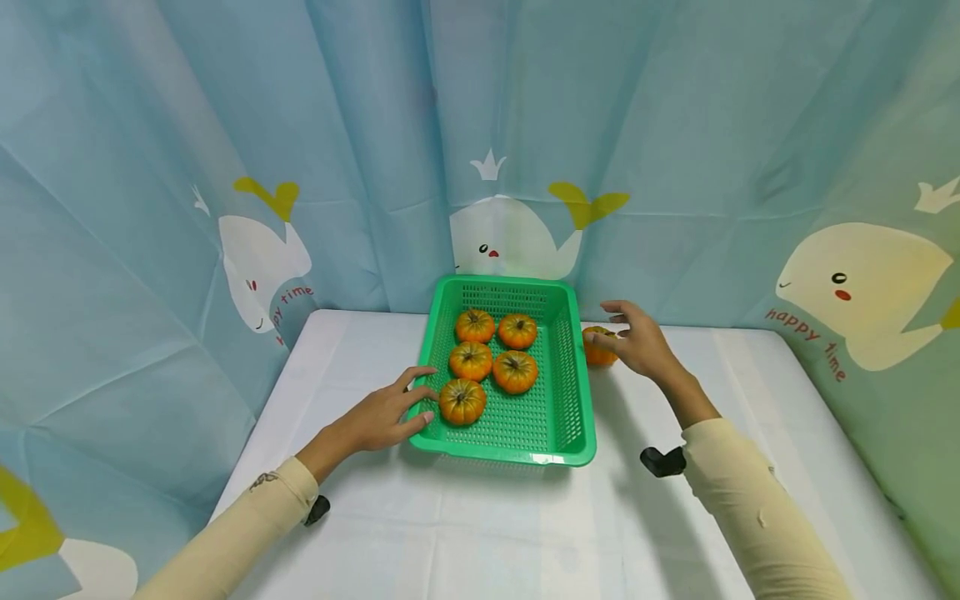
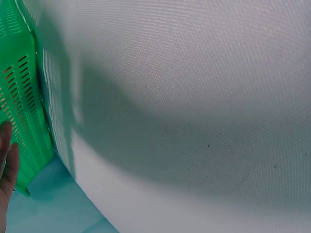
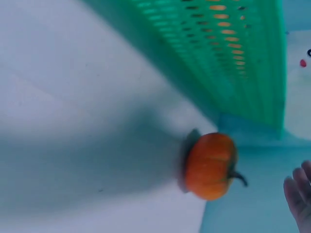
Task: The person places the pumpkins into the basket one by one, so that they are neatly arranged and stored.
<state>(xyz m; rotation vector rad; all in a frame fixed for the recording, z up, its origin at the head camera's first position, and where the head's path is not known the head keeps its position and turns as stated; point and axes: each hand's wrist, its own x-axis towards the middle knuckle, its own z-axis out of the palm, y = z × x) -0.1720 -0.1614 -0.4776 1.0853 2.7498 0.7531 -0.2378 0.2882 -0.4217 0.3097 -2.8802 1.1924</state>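
Several small orange pumpkins (image 1: 515, 372) lie in a green plastic basket (image 1: 585, 408) on the table. The left hand (image 1: 386, 412) is at the basket's left rim, fingers spread and loosely bent. Its fingertips are close to the nearest pumpkin (image 1: 462, 402); whether they touch the rim cannot be made out. Outside the basket, by its right wall, one more pumpkin (image 3: 210, 166) stands on the table with its stem showing. Over that pumpkin hovers the right hand (image 1: 637, 340), its fingers apart and holding nothing. In the right wrist view there is a gap between fingers and pumpkin.
White cloth covers the table (image 1: 480, 533). A light blue curtain (image 1: 360, 167) printed with whales hangs right behind the basket and along both sides. Dark wrist-worn pieces (image 1: 663, 461) show beneath the cream sleeves (image 1: 750, 500).
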